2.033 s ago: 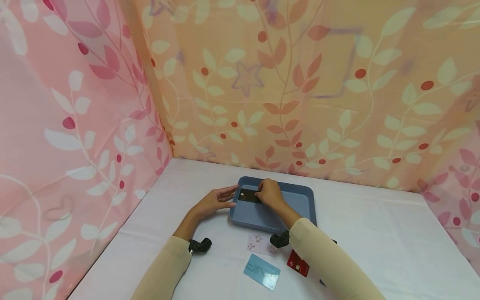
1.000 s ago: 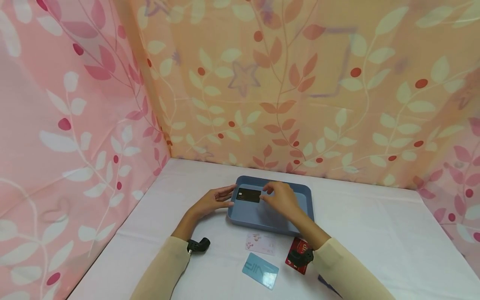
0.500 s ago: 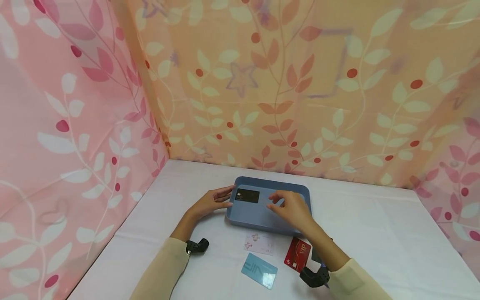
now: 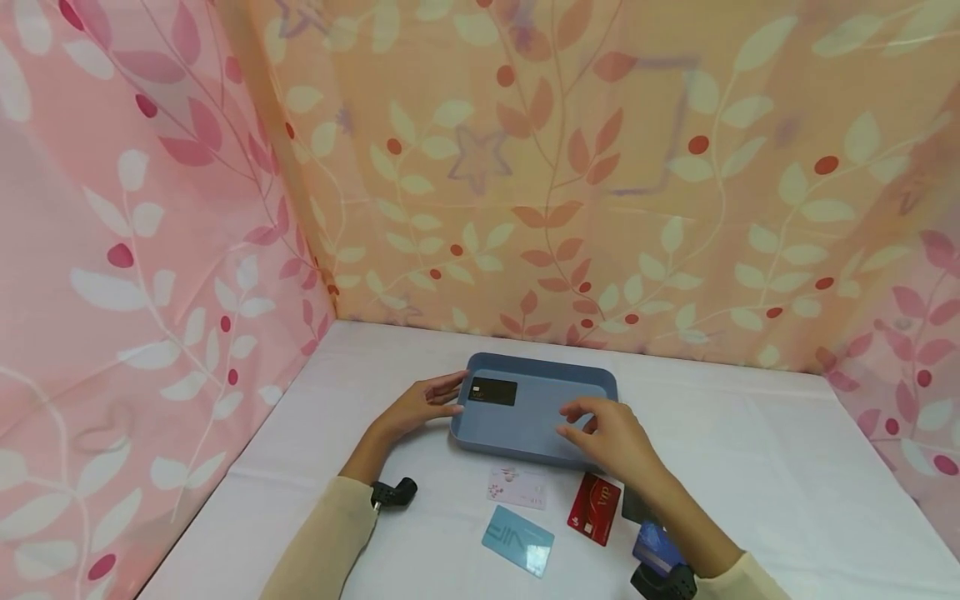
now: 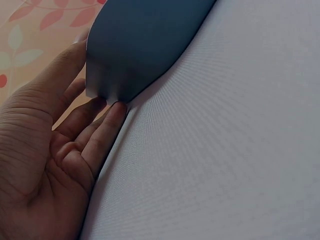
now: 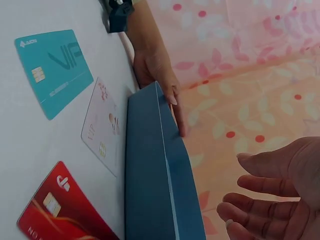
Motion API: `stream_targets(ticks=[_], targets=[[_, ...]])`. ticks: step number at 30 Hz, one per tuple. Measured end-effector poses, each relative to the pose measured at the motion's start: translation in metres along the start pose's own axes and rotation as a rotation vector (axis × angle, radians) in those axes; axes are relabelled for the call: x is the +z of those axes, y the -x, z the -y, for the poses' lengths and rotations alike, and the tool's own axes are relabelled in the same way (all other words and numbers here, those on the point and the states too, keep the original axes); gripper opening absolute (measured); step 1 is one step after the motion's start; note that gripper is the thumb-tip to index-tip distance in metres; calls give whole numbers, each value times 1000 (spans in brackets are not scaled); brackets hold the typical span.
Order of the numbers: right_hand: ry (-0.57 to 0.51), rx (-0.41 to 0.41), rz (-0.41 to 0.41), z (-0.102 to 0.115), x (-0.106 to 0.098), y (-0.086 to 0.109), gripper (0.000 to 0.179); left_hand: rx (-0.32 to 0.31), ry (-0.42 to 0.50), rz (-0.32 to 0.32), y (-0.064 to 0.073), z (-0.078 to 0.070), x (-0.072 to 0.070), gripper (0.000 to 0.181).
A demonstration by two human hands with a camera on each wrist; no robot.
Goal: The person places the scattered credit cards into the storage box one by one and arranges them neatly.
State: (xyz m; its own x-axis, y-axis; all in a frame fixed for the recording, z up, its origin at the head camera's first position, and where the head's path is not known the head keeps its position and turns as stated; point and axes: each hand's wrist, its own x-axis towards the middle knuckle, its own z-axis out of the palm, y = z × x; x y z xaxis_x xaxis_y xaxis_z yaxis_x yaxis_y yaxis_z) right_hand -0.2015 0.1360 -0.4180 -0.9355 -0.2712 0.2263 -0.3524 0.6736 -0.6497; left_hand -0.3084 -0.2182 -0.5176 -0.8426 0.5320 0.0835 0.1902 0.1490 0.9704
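A blue-grey tray [image 4: 525, 429] sits on the white cloth, with a black VIP card [image 4: 492, 392] lying flat in its left part. My left hand [image 4: 415, 407] touches the tray's left side; the left wrist view shows its fingertips against the outer wall [image 5: 140, 45] and the thumb at the rim. My right hand [image 4: 618, 437] hovers over the tray's front right part, fingers loosely bent with nothing between them. Before the tray lie a pale floral card [image 4: 517, 487], a light blue VIP card [image 4: 517, 540] and a red VIP card [image 4: 596, 508].
Partly covered by the right forearm are a dark card [image 4: 636, 507] and a blue card [image 4: 657, 547], right of the red one. Patterned cloth walls [image 4: 465, 167] close off the back and sides of the white tabletop [image 4: 765, 467]. A black wrist camera [image 4: 395, 493] sits on the left wrist.
My right hand has let go of the black card, leaving it in the tray, and has drawn back toward the right and front. The left hand has stayed at the tray's edge.
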Motion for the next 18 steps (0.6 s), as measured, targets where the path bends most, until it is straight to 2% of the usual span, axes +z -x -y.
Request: stream_targets(ticks=[10, 18], targets=[[23, 16, 8, -7, -22, 25, 26, -3, 1, -1, -1, 3, -1, 72], [54, 11, -19, -14, -36, 39, 25, 4, -5, 3, -2, 3, -1, 71]])
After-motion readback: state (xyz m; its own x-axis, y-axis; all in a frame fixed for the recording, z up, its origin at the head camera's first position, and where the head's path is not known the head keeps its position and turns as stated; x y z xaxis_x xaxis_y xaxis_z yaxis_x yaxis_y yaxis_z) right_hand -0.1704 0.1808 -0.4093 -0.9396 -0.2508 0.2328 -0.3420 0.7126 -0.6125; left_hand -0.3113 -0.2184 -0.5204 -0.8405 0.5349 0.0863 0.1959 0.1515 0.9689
